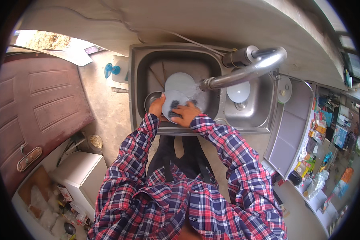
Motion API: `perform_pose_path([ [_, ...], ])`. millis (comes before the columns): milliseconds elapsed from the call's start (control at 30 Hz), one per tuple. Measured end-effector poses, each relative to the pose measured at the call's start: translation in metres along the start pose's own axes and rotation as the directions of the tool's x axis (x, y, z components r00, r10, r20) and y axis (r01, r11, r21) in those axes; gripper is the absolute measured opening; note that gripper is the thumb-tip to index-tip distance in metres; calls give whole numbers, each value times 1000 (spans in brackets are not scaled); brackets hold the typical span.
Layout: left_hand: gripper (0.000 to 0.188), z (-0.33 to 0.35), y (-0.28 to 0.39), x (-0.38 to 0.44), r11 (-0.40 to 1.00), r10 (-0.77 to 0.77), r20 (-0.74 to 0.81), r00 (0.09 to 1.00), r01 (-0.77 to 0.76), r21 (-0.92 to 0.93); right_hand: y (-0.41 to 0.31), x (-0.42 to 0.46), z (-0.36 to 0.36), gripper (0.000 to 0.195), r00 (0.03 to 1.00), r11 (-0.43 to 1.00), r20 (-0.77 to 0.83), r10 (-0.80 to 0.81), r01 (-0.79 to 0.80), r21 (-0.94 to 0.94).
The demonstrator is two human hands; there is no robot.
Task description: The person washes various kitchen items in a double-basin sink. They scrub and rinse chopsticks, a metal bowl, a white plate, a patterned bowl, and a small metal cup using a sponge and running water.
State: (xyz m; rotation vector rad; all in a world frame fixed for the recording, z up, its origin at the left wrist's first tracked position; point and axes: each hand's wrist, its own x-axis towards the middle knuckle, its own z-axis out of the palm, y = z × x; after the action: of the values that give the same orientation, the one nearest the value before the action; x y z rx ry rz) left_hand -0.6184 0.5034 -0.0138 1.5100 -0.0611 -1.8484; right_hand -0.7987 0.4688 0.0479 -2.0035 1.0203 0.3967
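Note:
My left hand (pixel 157 106) grips the left rim of a white plate (pixel 169 100), which I hold tilted over the larger basin of a steel sink (pixel 208 64). Pressed to the plate's face is a dark grey scouring pad (pixel 174 109), under the fingers of my right hand (pixel 186 114). Behind that plate a second white dish (pixel 180 82) lies in the basin. A metal bowl (pixel 150 100) sits at the basin's left, partly hidden by my left hand. Two chopsticks (pixel 157 77) rest near the back. Water runs from the faucet (pixel 208 84) beside the dishes.
The smaller basin (pixel 261 105) on the right holds a white bowl (pixel 238 91) near its drain. The curved faucet pipe (pixel 255 72) arches over both basins. To the right stands a shelf (pixel 291 129) with packages beyond it. A brown panelled door (pixel 45 99) is at the left, near a white cabinet (pixel 78 171).

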Motion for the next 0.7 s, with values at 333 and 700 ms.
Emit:
perform_pose_path([
  [333,57,21,23,-5,721,516,-182,837,-310,619,18,-4,-1,38,913,979,-356,199,-168,115],
  [700,47,49,7,35,876,317,-41,947,-309,-371,25,-24,5,46,729,688,-108,676,-573,445],
])
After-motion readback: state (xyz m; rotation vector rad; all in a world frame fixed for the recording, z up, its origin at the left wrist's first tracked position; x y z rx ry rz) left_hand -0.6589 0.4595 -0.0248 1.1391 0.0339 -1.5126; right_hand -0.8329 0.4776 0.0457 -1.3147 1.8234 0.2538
